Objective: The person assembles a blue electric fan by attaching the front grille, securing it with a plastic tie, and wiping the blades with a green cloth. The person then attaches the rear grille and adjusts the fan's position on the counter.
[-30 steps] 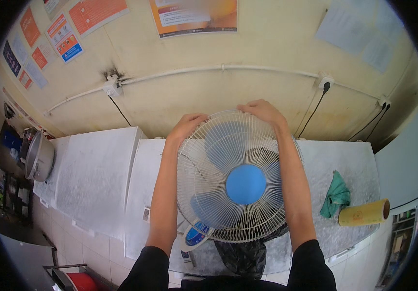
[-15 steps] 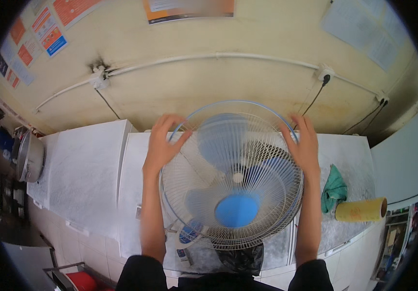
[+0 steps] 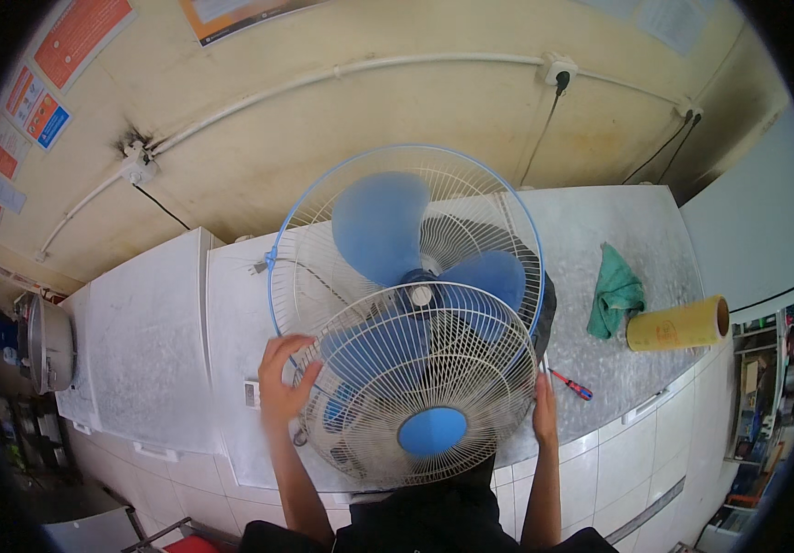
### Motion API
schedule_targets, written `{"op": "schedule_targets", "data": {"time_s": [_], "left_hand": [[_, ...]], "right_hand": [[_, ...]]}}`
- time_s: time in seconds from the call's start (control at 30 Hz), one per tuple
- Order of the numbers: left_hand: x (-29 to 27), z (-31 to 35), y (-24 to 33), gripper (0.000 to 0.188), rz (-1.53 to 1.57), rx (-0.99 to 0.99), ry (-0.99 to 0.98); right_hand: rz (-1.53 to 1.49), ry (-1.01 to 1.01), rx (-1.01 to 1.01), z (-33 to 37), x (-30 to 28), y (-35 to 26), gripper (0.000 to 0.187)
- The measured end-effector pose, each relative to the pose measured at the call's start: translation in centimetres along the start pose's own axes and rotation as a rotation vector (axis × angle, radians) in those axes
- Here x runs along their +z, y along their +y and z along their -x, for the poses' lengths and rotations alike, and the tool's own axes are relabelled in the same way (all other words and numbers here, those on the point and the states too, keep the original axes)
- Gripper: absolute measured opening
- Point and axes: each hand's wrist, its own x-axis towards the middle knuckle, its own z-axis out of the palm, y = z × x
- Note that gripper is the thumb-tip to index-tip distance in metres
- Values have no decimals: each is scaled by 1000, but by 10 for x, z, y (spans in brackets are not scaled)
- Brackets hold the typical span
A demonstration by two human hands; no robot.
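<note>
A table fan stands before me on the white top, its blue blades (image 3: 380,226) bare at the upper part. Behind them is the rear grille (image 3: 300,267), edged by a blue ring. Nearer to me, the white wire front grille (image 3: 485,369) with a blue centre disc is tilted away from the fan and overlaps the lower blades. My left hand (image 3: 282,382) curls its thumb and fingers at the left rim of this grille. At the right rim, my right hand (image 3: 545,413) grips with fingers along the edge. The fan's base is mostly hidden under the grille.
On the right lie a green cloth (image 3: 615,293), a yellow roll (image 3: 678,324) and a red-and-blue screwdriver (image 3: 572,384). A metal pot (image 3: 50,346) stands far left. Cords hang from wall sockets (image 3: 559,68). A power plug (image 3: 257,268) lies left of the fan.
The front grille has come off the fan's face and moved down toward me with both hands. The blades and blue ring now show uncovered above it. The view has shifted and tilted.
</note>
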Motion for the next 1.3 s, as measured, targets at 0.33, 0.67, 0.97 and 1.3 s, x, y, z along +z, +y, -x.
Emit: {"op": "schedule_targets", "data": {"time_s": [0.33, 0.67, 0.97, 1.3], "left_hand": [[11, 154, -7, 88, 411, -313, 340], [22, -85, 99, 73, 696, -280, -134], [36, -104, 93, 71, 534, -125, -319], [23, -67, 111, 96, -281, 66, -81]], "right_hand": [[-118, 232, -273, 58, 14, 47, 69], [-371, 180, -145, -154, -32, -107, 66], [-671, 159, -118, -154, 1, -49, 64], [-302, 294, -242, -158, 10, 4, 61]]}}
